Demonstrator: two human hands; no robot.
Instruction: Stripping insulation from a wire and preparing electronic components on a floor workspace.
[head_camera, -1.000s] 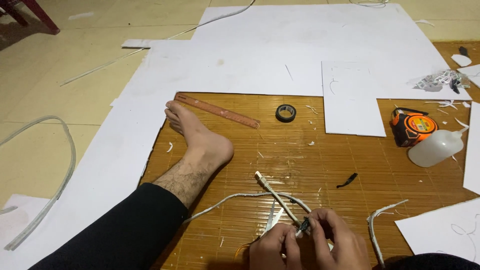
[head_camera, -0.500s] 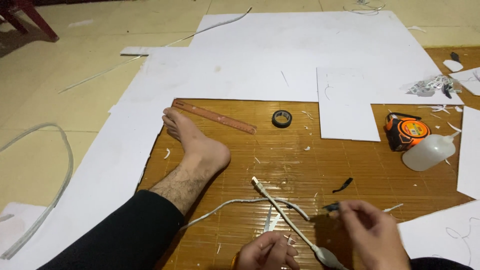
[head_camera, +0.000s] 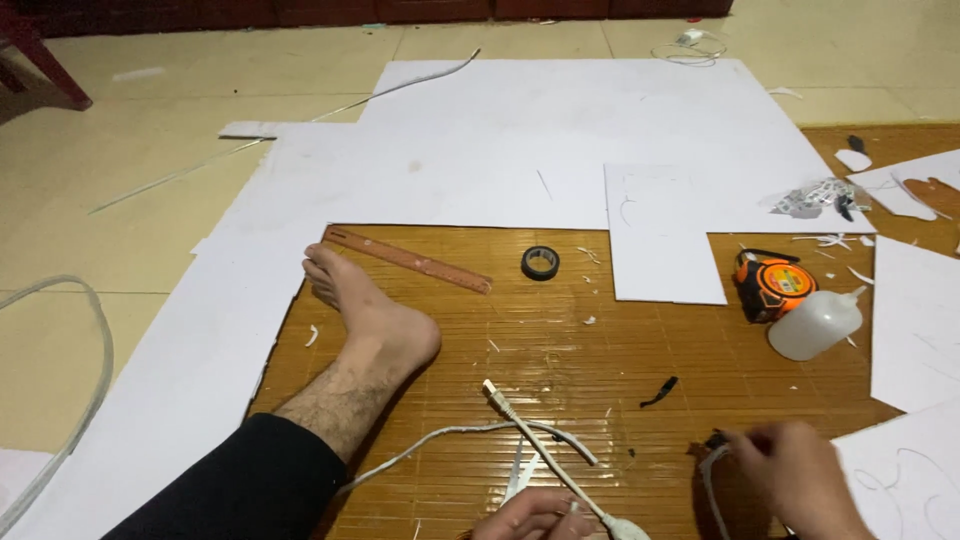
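Observation:
My left hand (head_camera: 535, 515) sits at the bottom edge, fingers closed on a stiff white cable (head_camera: 540, 450). The cable slants up and left to a plug-like tip (head_camera: 491, 386). A thinner white cord (head_camera: 450, 435) curves off toward my leg. My right hand (head_camera: 800, 478) is low on the right, blurred, and pinches a small dark object (head_camera: 716, 441) at its fingertips. A white cord loop (head_camera: 708, 485) lies just beneath it. My bare foot (head_camera: 365, 320) rests on the bamboo mat (head_camera: 600, 340).
On the mat lie a wooden ruler (head_camera: 405, 258), a black tape roll (head_camera: 540, 262), an orange tape measure (head_camera: 770, 285), a white squeeze bottle (head_camera: 812, 325) and a small black scrap (head_camera: 660, 390). White foam sheets (head_camera: 560, 140) surround the mat. A hose (head_camera: 95, 370) curves at the left.
My hands were together on the cable and have parted. The right hand has swung out to the right with the small dark object, and the left stays on the cable.

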